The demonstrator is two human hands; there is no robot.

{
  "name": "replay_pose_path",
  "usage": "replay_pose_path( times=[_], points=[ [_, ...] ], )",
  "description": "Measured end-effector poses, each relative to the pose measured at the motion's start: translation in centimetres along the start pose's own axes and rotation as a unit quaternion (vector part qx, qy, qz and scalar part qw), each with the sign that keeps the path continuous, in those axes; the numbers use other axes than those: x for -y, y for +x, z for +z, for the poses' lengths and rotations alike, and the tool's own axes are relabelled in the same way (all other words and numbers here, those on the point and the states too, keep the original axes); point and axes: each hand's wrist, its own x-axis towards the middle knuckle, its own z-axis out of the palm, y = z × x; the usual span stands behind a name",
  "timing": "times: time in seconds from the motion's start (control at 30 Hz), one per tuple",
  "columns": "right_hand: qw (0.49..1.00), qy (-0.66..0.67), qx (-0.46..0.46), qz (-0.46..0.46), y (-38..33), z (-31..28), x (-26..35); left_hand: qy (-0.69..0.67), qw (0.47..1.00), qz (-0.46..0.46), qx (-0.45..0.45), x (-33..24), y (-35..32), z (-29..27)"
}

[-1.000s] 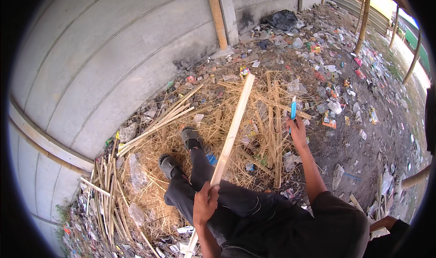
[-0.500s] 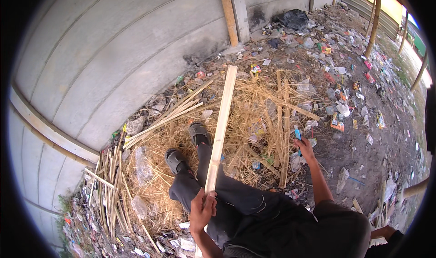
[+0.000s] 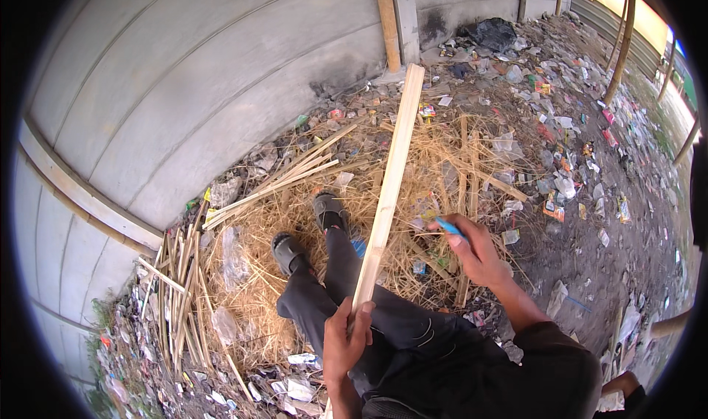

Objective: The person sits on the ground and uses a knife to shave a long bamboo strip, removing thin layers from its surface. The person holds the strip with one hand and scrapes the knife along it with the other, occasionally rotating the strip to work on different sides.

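My left hand (image 3: 345, 339) grips the near end of a long pale bamboo slat (image 3: 389, 183) that rises away from me toward the grey wall. A small blue-handled tool (image 3: 448, 227) is held in my right hand (image 3: 478, 253), which sits just right of the slat above my knee. I am seated in dark trousers, with both feet in dark sandals (image 3: 310, 227) resting on a heap of dry yellow shavings (image 3: 435, 168).
A curved grey concrete wall (image 3: 184, 87) fills the left and top. A bundle of split bamboo strips (image 3: 177, 286) lies at the left, more strips (image 3: 280, 179) beside my feet. Litter covers the dirt ground (image 3: 590, 161) on the right. Wooden posts (image 3: 623, 43) stand at far right.
My right hand with the blue tool has come down and in toward the slat. The slat's far end has swung left and stands more upright.
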Motion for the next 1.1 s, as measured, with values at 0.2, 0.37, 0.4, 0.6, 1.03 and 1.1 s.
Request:
replay_pose_path(
  times=[0.2, 0.37, 0.4, 0.6, 1.03, 1.1],
  points=[
    [0.949, -0.264, -0.028, -0.172, 3.1, 1.8, 1.5, 0.044, 0.998, 0.048, -0.016, 0.0, -0.3, 0.2],
    [0.982, 0.178, 0.038, 0.045, 3.2, 1.9, 1.9, 0.054, 0.996, 0.060, -0.025, 0.0, -0.8, -0.1],
    [0.995, 0.089, 0.020, 0.036, 3.2, 2.0, 2.2, 0.057, 0.996, 0.058, -0.031, 0.0, -0.8, -0.2],
    [0.995, -0.019, 0.086, -0.037, 2.7, 2.5, 4.0, 0.057, 0.996, 0.062, -0.033, -1.2, -0.9, 0.0],
    [0.942, -0.165, 0.100, -0.274, 5.3, 3.5, 7.4, 0.087, 0.989, 0.086, -0.084, -2.4, -2.3, -0.1],
    [0.931, -0.170, 0.097, -0.307, 6.4, 3.6, 8.2, 0.089, 0.985, 0.106, -0.102, -2.8, -2.4, -0.2]
  ],
)
